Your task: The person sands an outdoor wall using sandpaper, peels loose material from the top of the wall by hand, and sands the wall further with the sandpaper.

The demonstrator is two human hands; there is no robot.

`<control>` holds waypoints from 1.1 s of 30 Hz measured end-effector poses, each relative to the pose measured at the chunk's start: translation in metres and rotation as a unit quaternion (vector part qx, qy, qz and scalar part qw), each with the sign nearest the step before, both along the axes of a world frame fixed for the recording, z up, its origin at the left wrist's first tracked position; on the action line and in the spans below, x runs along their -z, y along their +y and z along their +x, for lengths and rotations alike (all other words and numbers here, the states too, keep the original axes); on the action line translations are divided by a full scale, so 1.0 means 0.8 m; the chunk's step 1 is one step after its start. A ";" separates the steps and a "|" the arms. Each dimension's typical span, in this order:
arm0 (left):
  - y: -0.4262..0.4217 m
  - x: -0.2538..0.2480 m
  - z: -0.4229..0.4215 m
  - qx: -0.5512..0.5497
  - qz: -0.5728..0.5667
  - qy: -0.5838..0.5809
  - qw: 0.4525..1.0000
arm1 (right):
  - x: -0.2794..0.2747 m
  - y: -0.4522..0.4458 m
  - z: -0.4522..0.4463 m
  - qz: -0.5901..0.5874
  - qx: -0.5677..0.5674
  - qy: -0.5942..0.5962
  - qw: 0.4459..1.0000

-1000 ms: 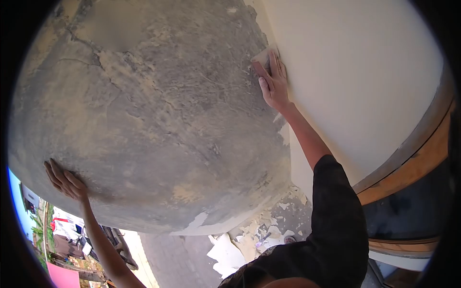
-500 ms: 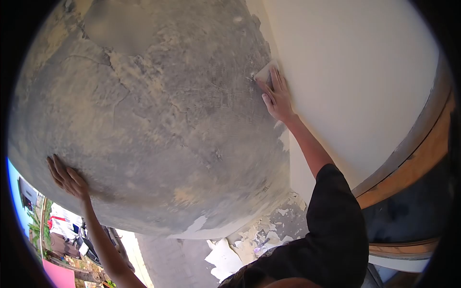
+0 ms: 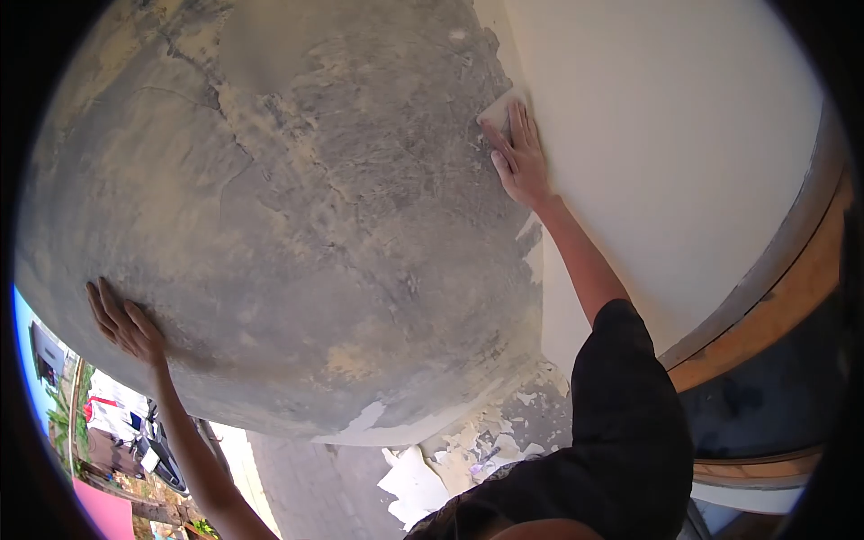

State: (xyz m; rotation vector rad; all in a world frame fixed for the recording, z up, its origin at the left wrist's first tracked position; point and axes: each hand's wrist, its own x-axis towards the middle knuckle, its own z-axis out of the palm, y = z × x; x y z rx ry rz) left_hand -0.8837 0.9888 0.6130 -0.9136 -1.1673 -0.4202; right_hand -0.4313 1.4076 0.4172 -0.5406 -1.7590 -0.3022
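Observation:
A grey, patchy wall (image 3: 297, 225) with cracks and scraped areas fills most of the view. My left hand (image 3: 126, 322) rests on its lower left part, fingers spread and holding nothing. At the upper right, my right hand (image 3: 522, 160) presses a flat, pale pad (image 3: 500, 112) against the wall, close to the corner with a smooth white wall (image 3: 666, 153). My fingers lie over the pad and hide part of it.
Peeled white flakes (image 3: 416, 486) lie on the grey floor (image 3: 315, 481) below. A wooden frame (image 3: 765, 337) with a dark pane is at the right. A motorcycle (image 3: 162, 454), hanging clothes and a pink sheet (image 3: 103, 511) show at the lower left.
My right hand and the pad moved down along the wall's edge, then back up. My left hand stays on the wall, while the view shifts slightly.

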 end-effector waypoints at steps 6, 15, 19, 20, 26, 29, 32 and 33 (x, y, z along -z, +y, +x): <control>0.001 0.000 0.006 0.016 0.011 -0.009 1.000 | -0.019 -0.010 -0.002 -0.001 -0.023 -0.001 1.000; -0.005 0.000 0.006 0.021 -0.006 -0.031 0.999 | -0.030 -0.024 -0.003 -0.031 -0.019 -0.042 0.998; -0.007 0.001 0.002 0.013 -0.004 -0.034 0.999 | -0.044 -0.027 -0.005 -0.025 -0.034 -0.026 0.999; -0.006 0.002 0.001 0.015 -0.003 -0.033 0.999 | -0.083 -0.019 -0.008 0.000 -0.053 0.006 0.999; -0.005 0.000 0.010 0.025 0.004 -0.042 0.999 | -0.283 0.020 -0.015 0.079 -0.068 0.089 0.991; -0.009 0.000 0.009 0.020 -0.011 -0.050 0.998 | -0.189 0.004 -0.012 0.049 -0.038 0.038 0.997; -0.007 0.004 0.013 0.018 0.001 -0.062 0.998 | -0.098 -0.008 -0.009 0.029 0.004 -0.042 0.999; -0.007 0.002 0.008 0.018 0.001 -0.055 0.998 | -0.114 -0.006 -0.012 0.039 -0.010 -0.021 0.999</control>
